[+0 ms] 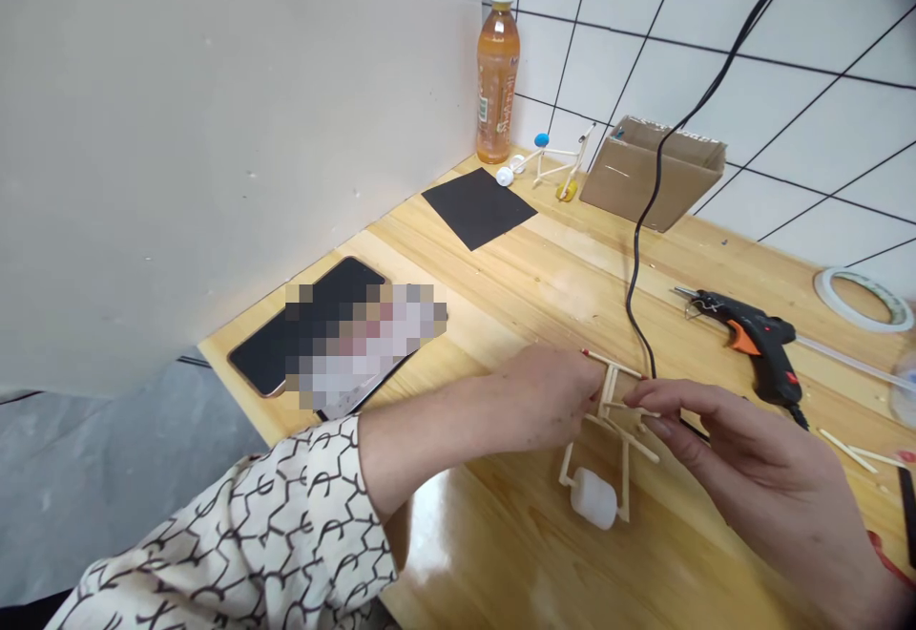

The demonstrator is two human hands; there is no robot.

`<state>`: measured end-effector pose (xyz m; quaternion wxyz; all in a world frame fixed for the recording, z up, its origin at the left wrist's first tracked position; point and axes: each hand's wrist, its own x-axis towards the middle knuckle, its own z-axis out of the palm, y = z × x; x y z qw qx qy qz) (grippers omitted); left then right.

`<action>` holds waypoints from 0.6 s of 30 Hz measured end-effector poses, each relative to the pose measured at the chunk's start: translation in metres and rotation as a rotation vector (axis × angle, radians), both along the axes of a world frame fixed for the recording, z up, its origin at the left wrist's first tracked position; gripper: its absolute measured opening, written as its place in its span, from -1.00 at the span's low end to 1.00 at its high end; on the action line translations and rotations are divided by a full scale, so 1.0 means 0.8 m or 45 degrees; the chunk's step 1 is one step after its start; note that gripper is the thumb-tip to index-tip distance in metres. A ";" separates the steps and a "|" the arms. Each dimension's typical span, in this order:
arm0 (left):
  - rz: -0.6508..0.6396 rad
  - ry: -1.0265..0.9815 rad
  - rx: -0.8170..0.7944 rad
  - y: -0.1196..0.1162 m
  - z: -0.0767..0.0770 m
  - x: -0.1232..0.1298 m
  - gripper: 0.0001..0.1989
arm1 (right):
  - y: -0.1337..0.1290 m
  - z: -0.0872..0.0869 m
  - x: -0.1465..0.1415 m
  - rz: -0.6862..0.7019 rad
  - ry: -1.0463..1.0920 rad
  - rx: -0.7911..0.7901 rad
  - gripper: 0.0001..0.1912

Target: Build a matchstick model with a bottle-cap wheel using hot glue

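Note:
A small frame of pale wooden matchsticks (636,441) is between my hands, low over the wooden table. One stick at its top has a red head. At the near end of the frame a white cylinder (593,498) sits between two stick legs. My left hand (548,396) is closed on the frame's left side, its fingertips partly hidden. From the right, my right hand (759,463) pinches a short, thin pale stick (631,409) between thumb and forefinger, its tip at the frame's uprights. Whether that stick is joined to the frame I cannot tell.
A black glue gun (762,339) with an orange trigger lies right, near a tape roll (834,310). A black cable (634,277) hangs across the table. Behind are a cardboard box (630,181), another stick model (558,155), a bottle (497,86) and black sheet (476,210). Phones (264,358) lie left.

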<state>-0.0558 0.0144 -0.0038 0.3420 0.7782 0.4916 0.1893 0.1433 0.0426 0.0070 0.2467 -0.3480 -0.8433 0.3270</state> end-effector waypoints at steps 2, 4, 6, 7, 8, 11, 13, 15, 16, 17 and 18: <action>-0.004 -0.007 0.009 0.000 0.000 0.000 -0.67 | -0.001 0.001 0.000 -0.025 0.007 -0.002 -0.87; -0.001 -0.005 0.021 0.000 0.000 0.001 -0.68 | -0.002 0.003 -0.001 -0.033 0.013 -0.010 -0.87; 0.006 0.008 0.011 0.001 0.001 0.001 -0.68 | -0.004 0.004 -0.002 -0.040 0.025 -0.024 -0.87; 0.011 0.015 -0.001 0.001 0.002 0.002 -0.69 | -0.005 0.005 -0.002 -0.051 0.032 -0.027 -0.87; 0.017 0.020 -0.011 0.000 0.002 0.002 -0.71 | -0.006 0.005 -0.003 -0.064 0.037 -0.031 -0.88; 0.023 0.015 -0.010 -0.001 0.005 0.002 -0.77 | -0.006 0.006 -0.003 -0.088 0.044 -0.035 -0.90; 0.014 0.020 -0.002 -0.003 0.006 0.002 -0.78 | -0.004 0.006 -0.003 -0.077 0.032 -0.022 -0.90; 0.004 0.046 0.005 -0.003 0.005 0.002 -0.79 | -0.001 0.005 -0.001 -0.049 0.019 -0.002 -0.90; 0.005 0.067 0.011 -0.003 0.005 0.003 -0.82 | 0.001 0.005 0.000 -0.035 0.016 0.007 -0.89; 0.008 0.091 0.017 -0.003 0.004 0.003 -0.85 | 0.002 0.005 0.002 -0.023 0.017 0.017 -0.89; 0.012 0.114 0.023 -0.003 0.004 0.003 -0.88 | 0.003 0.005 0.002 -0.017 0.019 0.027 -0.88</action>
